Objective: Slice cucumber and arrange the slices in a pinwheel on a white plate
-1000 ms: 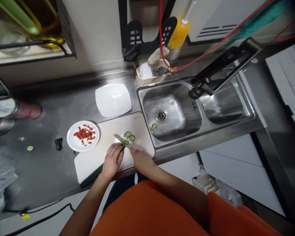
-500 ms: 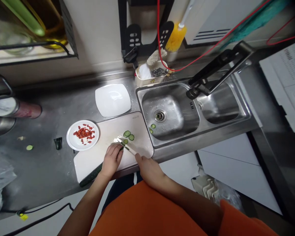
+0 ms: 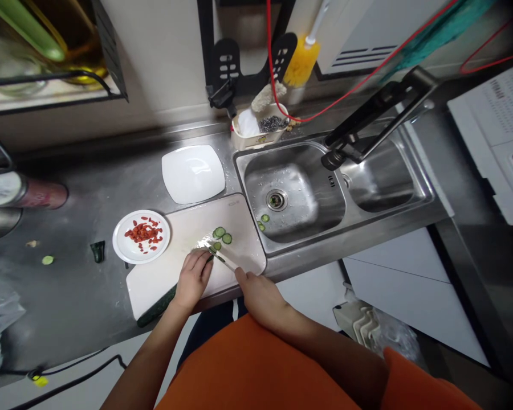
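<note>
My left hand (image 3: 193, 274) is closed around a dark green cucumber (image 3: 157, 307), whose long end sticks out under my wrist on the white cutting board (image 3: 154, 280). My right hand (image 3: 259, 293) grips a small knife (image 3: 225, 261) by its handle. The blade lies against the cucumber's cut end, close to my left fingertips, which partly hide that end. Several round cucumber slices (image 3: 226, 238) lie on the board just beyond the blade.
A white plate of red goji berries (image 3: 143, 231) overlaps the board's left edge. Behind the board sits a square white plate (image 3: 192, 173). To the right is a steel sink (image 3: 308, 213) with a few slices in it. A cucumber end (image 3: 97, 251) lies on the counter at left.
The view has shifted slightly, moving the whole scene a little left. Both hands keep their hold on cucumber and knife, with the blade at nearly the same spot.
</note>
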A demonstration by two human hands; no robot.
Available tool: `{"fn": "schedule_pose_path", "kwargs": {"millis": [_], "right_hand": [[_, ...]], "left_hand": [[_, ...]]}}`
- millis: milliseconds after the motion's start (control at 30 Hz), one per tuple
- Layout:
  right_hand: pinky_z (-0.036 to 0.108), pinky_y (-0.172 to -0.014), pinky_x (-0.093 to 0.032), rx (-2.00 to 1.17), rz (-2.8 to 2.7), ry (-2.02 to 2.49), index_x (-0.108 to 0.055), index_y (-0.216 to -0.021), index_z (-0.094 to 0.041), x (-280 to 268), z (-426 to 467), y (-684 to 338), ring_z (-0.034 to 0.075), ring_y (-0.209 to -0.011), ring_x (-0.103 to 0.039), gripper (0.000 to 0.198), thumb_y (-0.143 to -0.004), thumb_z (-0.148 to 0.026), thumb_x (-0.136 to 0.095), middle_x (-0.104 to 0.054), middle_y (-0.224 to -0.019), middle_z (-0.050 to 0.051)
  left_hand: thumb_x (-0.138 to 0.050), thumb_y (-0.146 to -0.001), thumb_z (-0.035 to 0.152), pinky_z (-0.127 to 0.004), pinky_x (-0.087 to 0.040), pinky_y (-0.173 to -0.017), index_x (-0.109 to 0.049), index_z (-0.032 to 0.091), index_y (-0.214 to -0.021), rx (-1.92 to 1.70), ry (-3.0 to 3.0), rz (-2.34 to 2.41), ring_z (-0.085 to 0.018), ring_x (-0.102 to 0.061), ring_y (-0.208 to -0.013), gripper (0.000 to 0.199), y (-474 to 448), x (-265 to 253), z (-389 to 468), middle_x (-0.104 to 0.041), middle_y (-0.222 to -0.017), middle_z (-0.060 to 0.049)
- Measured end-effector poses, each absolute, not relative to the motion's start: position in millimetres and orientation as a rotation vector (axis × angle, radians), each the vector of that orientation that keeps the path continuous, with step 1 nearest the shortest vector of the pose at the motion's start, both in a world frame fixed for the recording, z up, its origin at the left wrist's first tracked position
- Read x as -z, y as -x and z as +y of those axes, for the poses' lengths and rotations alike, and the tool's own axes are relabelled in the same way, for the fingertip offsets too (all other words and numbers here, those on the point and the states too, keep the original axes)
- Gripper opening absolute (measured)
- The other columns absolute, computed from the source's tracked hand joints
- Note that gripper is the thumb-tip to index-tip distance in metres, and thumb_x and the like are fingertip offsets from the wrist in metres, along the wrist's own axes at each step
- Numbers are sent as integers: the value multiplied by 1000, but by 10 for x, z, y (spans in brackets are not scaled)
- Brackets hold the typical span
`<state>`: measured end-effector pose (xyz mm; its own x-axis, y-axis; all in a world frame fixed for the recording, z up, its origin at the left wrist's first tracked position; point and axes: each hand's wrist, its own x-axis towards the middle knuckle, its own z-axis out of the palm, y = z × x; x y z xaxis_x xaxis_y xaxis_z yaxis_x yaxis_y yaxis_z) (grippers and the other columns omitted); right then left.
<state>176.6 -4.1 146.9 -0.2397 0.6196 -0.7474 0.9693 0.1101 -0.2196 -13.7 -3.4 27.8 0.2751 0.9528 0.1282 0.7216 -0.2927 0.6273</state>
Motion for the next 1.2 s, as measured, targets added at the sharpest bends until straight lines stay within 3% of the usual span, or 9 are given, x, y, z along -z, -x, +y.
{"fn": "schedule_pose_path", "kwargs": {"millis": [1200], "right_hand": [[27,-68,-46,958,2140,-1536,-44,-119,-15,-968,168,-1590,21,-84,-65,35,-88,-7,-30,-66,-90,11]], "left_hand": [[-48,-88,21,-40,-45,-95,-58,20,-109,-678,-2078,1499,-20,-56,-102,24,137,-289,-34,-64,-106,-8]]}}
